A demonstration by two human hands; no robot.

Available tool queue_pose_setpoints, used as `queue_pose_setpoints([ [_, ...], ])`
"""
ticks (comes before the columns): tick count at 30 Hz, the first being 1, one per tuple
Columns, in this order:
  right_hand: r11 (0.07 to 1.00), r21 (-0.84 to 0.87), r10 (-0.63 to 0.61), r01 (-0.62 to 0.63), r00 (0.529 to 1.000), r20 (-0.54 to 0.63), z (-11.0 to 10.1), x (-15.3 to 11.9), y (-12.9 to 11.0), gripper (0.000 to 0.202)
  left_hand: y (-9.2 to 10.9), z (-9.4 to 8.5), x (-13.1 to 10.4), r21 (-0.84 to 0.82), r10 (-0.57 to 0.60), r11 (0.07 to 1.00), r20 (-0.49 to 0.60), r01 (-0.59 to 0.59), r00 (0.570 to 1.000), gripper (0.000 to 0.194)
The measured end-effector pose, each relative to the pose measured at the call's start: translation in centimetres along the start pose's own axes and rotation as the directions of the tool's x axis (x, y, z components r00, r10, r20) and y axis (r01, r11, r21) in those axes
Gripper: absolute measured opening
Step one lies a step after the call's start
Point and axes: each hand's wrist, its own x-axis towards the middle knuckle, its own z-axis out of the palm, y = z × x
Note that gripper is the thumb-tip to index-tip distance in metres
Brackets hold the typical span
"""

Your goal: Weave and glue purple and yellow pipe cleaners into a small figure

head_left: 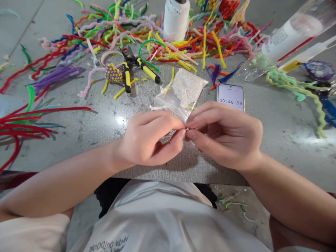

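My left hand [154,138] and my right hand [225,134] meet over the near part of the table, thumb and forefinger of each pinched together. Between the touching fingertips is a tiny pale speck, too small to name. Thin clear strands show faintly below the left fingers. Just beyond the fingertips lies a clear zip bag [187,87] of small clear beads. A phone [231,98] showing a timer lies by the right knuckles. Yellow-and-black cutting pliers [126,77] rest open behind my left hand, beside a purple-and-yellow woven piece [114,74].
Many coloured pipe cleaners [105,38] are heaped across the back of the grey table [86,140]. A white thread spool [176,21] stands among them. Red pipe cleaners [26,127] lie at left. At right, a clear plastic bottle [294,38] leans over pale green pipe cleaners [296,87].
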Motion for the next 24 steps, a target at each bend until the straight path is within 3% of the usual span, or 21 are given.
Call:
queue_pose_setpoints([
  [13, 0.996, -0.033, -0.084, 0.084, 0.996, 0.008, -0.06, 0.26, -0.04, 0.01, -0.1, -0.01, 0.09, 0.029, 0.01, 1.0, 0.016, -0.011, 1.0, 0.013],
  [24, 0.971, -0.18, -0.151, 0.157, 0.988, 0.045, -0.28, 0.54, -0.64, 0.008, -0.14, 0.02, 0.05, 0.027, 0.007, 1.0, -0.001, -0.007, 1.0, 0.012],
])
